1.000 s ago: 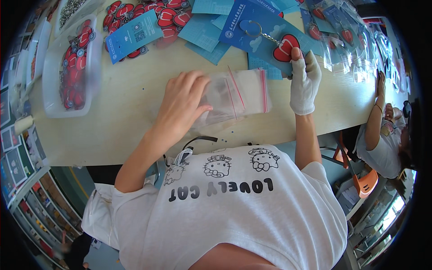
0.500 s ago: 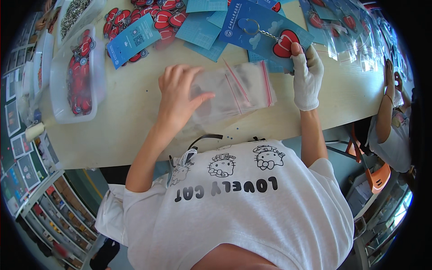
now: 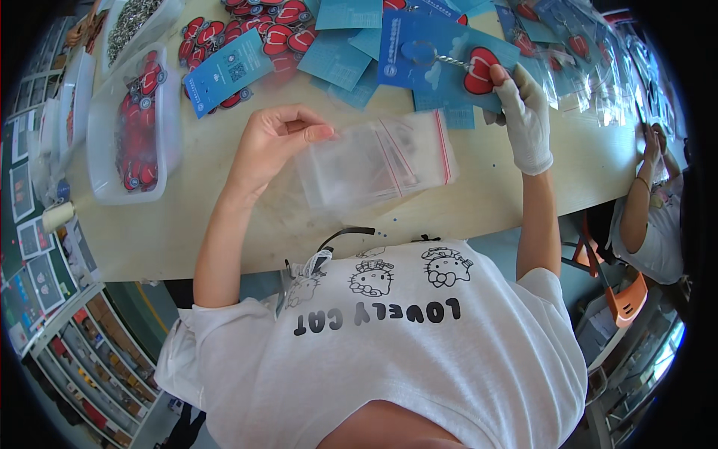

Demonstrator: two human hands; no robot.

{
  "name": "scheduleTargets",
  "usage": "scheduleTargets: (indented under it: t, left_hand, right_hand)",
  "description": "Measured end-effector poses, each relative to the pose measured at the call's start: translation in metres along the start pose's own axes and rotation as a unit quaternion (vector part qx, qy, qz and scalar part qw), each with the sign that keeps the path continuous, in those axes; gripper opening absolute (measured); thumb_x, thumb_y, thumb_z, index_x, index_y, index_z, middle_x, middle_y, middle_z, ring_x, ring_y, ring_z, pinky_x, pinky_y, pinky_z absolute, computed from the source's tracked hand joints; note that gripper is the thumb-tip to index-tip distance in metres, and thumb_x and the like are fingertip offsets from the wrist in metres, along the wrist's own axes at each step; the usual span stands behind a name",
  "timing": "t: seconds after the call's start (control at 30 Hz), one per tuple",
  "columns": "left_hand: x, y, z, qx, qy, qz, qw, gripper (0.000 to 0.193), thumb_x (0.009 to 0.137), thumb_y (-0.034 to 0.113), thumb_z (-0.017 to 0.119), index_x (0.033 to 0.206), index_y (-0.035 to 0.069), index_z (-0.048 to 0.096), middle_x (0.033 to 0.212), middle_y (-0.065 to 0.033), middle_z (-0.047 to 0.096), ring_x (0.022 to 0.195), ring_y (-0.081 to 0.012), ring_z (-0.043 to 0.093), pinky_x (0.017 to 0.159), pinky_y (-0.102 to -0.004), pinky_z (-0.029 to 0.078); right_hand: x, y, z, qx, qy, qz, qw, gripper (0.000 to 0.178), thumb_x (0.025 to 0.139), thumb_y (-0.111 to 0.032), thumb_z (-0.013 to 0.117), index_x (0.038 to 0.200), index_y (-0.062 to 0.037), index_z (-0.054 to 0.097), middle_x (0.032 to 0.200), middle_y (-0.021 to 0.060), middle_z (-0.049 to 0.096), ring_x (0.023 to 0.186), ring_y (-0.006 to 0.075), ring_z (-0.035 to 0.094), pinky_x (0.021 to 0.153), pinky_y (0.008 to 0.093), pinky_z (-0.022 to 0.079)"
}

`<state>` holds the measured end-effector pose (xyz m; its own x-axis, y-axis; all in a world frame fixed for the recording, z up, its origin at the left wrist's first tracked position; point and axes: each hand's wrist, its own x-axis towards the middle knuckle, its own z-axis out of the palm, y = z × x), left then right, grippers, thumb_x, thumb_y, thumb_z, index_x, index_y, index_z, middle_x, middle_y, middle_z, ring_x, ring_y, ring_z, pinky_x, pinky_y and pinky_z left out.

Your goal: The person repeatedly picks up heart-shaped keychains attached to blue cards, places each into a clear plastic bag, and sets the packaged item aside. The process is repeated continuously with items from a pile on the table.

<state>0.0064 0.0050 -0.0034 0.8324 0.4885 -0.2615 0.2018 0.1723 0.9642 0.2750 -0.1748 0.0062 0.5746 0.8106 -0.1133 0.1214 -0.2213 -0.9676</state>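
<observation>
Above the desk (image 3: 202, 172), on the person's right, the right hand (image 3: 502, 93), in a white glove with a bare thumb tip, is closed on the corner of a blue card (image 3: 404, 71). Its thumb presses the edge of a red heart (image 3: 479, 69) that lies on the card's face with its chain and ring, probably to stop it swinging; gripping only a corner leaves most of the card uncovered. The bare left hand (image 3: 280, 142) has its fingers curled in and thumb tip near them, at the left edge of clear bags (image 3: 329, 172); whether it pinches one, I cannot tell. The bags lie between the hands, red strips toward the right, perhaps for easy reach.

Across the pale desk, a tub (image 3: 97, 165) of hearts stands at the left, with a box of metal chains (image 3: 133, 26) behind it. Beyond the bags are heaped hearts (image 3: 277, 37) and loose cards (image 3: 336, 52); bagged cards (image 3: 591, 71) gather at the right. A co-worker (image 3: 647, 239) sits at that side near an orange chair (image 3: 628, 299); shelves (image 3: 97, 359) stand at the lower left.
</observation>
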Motion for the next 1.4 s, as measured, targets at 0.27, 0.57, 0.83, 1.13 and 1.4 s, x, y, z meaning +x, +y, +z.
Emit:
scheduleTargets:
  t: [0.27, 0.57, 0.83, 1.13, 1.4]
  left_hand:
    - [0.005, 0.008, 0.001, -0.003, -0.01, -0.032, 0.999, 0.011, 0.084, 0.011, 0.068, 0.085, 0.0, 0.067, 0.077, -0.0061, 0.066, 0.07, -0.0125, 0.063, 0.066, -0.0238, 0.046]
    - [0.008, 0.014, 0.004, 0.008, -0.021, -0.038, 0.999, 0.01, 0.083, 0.013, 0.069, 0.083, 0.003, 0.066, 0.069, -0.0041, 0.066, 0.062, -0.0089, 0.061, 0.056, -0.021, 0.041]
    - [0.007, 0.013, 0.003, -0.045, -0.033, -0.02, 0.998, 0.015, 0.083, 0.016, 0.07, 0.084, 0.002, 0.066, 0.07, -0.0039, 0.065, 0.063, -0.0095, 0.062, 0.055, -0.0202, 0.041]
    - [0.016, 0.007, 0.016, 0.004, -0.059, 0.035, 0.998, 0.017, 0.082, 0.015, 0.071, 0.083, 0.0, 0.065, 0.071, -0.0007, 0.064, 0.065, -0.007, 0.061, 0.056, -0.0198, 0.042]
    - [0.006, 0.018, 0.001, 0.311, 0.043, 0.158, 0.936, 0.036, 0.074, 0.017, 0.079, 0.097, -0.001, 0.058, 0.078, -0.0044, 0.064, 0.07, -0.0091, 0.061, 0.063, -0.0228, 0.047]
  right_hand:
    - [0.009, -0.024, 0.005, -0.023, -0.148, 0.016, 0.989, 0.037, 0.093, -0.036, 0.056, 0.098, 0.0004, 0.057, 0.071, -0.0005, 0.054, 0.052, 0.0045, 0.045, 0.046, 0.0187, 0.036]
    - [0.024, -0.034, -0.008, -0.044, -0.086, -0.018, 0.995, 0.034, 0.093, -0.035, 0.055, 0.09, -0.0016, 0.056, 0.067, -0.001, 0.051, 0.049, 0.0038, 0.044, 0.045, 0.0181, 0.033]
    - [0.022, -0.033, -0.012, -0.101, -0.193, 0.003, 0.976, 0.039, 0.093, -0.04, 0.056, 0.092, -0.0012, 0.057, 0.065, -0.0011, 0.052, 0.049, 0.0038, 0.044, 0.045, 0.0183, 0.033]
    - [0.025, -0.046, 0.007, -0.163, -0.307, 0.04, 0.937, 0.021, 0.091, -0.021, 0.056, 0.09, 0.0006, 0.059, 0.066, -0.0014, 0.053, 0.053, 0.0044, 0.047, 0.047, 0.0209, 0.038]
    - [0.007, -0.039, 0.055, -0.085, -0.253, 0.062, 0.962, 0.019, 0.091, -0.018, 0.055, 0.085, 0.0008, 0.058, 0.066, -0.0024, 0.051, 0.054, 0.003, 0.044, 0.048, 0.021, 0.039]
